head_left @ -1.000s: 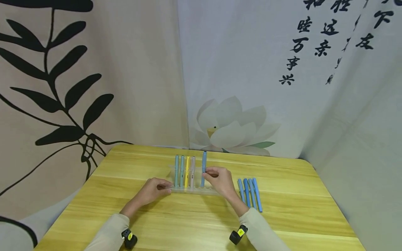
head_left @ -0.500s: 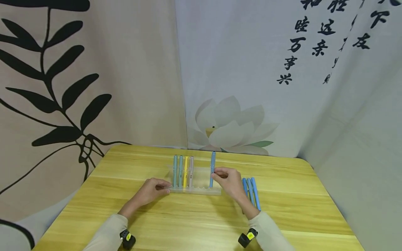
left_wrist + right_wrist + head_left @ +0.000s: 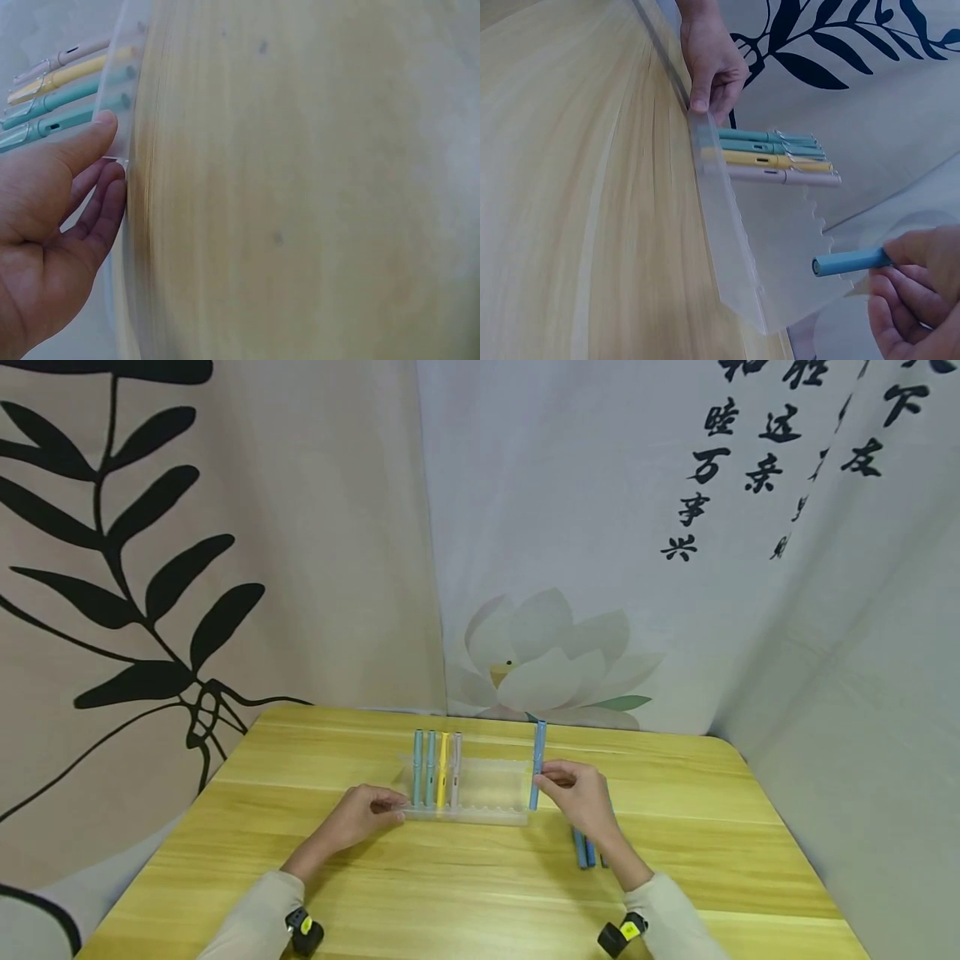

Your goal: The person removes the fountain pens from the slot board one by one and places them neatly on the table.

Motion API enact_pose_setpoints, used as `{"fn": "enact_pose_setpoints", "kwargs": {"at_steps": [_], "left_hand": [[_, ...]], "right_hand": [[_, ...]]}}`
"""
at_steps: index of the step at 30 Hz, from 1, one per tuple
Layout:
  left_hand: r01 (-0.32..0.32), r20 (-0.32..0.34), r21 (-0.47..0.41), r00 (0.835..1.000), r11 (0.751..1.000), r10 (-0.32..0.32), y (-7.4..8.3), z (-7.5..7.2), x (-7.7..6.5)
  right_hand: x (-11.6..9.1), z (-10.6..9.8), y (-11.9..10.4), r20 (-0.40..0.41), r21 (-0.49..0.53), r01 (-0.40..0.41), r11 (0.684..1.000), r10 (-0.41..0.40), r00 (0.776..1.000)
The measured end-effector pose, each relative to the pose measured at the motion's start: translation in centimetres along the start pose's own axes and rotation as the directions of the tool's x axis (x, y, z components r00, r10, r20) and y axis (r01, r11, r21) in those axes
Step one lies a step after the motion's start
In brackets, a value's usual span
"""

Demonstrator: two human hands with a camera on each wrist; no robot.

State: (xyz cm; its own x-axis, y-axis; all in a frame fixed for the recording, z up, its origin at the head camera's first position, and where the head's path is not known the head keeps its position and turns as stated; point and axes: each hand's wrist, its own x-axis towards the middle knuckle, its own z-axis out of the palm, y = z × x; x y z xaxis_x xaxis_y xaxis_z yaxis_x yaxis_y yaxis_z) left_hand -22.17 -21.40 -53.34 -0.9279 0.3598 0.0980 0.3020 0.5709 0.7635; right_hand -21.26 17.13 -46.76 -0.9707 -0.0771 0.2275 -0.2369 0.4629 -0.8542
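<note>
A clear plastic pen rack [image 3: 491, 817] stands on the table, its left end pinched by my left hand [image 3: 367, 812]; in the left wrist view the thumb lies on its front edge. Two teal pens [image 3: 71, 118], a yellow pen [image 3: 443, 772] and a pale pink pen [image 3: 455, 772] lean side by side in its left slots. My right hand [image 3: 583, 793] holds a blue pen [image 3: 539, 747] nearly upright, just beyond the rack's right end. In the right wrist view, thumb and fingers pinch this blue pen [image 3: 847, 262] apart from the other pens, and its far part is hidden.
Several more blue pens [image 3: 580, 847] lie on the wooden table [image 3: 420, 893] to the right, partly hidden by my right forearm. Behind the table's far edge hangs a printed curtain [image 3: 360, 527]. Each sleeve has a black wrist camera [image 3: 621, 935] at its cuff.
My right hand has moved right with the blue pen, from in front of the rack to past its right end. The forearm now covers more of the loose pens. My left hand stays put.
</note>
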Motion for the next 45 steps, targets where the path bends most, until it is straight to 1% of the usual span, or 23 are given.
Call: {"fn": "enact_pose_setpoints", "kwargs": {"at_steps": [7, 17, 21, 29, 38, 41, 45], "left_hand": [[0.001, -0.005, 0.006, 1.000, 1.000, -0.001, 0.1, 0.0, 0.0], [-0.003, -0.011, 0.004, 1.000, 1.000, 0.003, -0.3, 0.1, -0.2], [-0.005, -0.011, 0.005, 1.000, 1.000, 0.005, -0.3, 0.1, -0.2], [-0.013, -0.011, -0.004, 1.000, 1.000, 0.013, -0.1, 0.1, -0.2], [-0.001, -0.006, -0.003, 1.000, 1.000, 0.001, -0.1, 0.1, 0.0], [-0.003, -0.007, -0.001, 1.000, 1.000, 0.003, -0.2, 0.1, 0.1], [-0.002, -0.010, 0.009, 1.000, 1.000, 0.002, -0.2, 0.1, 0.1]], "right_hand": [[-0.6, -1.8, 1.1, -0.027, -0.033, -0.022, 0.999, 0.021, 0.999], [-1.4, -4.2, 2.5, -0.048, -0.085, -0.027, 0.996, 0.023, 0.999], [-1.7, -5.2, 3.2, -0.069, -0.106, -0.050, 0.993, 0.042, 0.997], [-2.5, -7.1, 4.4, -0.099, -0.173, -0.106, 0.979, 0.090, 0.991], [-3.3, -9.1, 5.7, -0.125, -0.255, -0.115, 0.960, 0.086, 0.988], [-3.7, -9.5, 6.3, -0.126, -0.264, -0.141, 0.954, 0.111, 0.986], [-4.1, -9.9, 7.0, -0.119, -0.272, -0.195, 0.942, 0.168, 0.979]]}}
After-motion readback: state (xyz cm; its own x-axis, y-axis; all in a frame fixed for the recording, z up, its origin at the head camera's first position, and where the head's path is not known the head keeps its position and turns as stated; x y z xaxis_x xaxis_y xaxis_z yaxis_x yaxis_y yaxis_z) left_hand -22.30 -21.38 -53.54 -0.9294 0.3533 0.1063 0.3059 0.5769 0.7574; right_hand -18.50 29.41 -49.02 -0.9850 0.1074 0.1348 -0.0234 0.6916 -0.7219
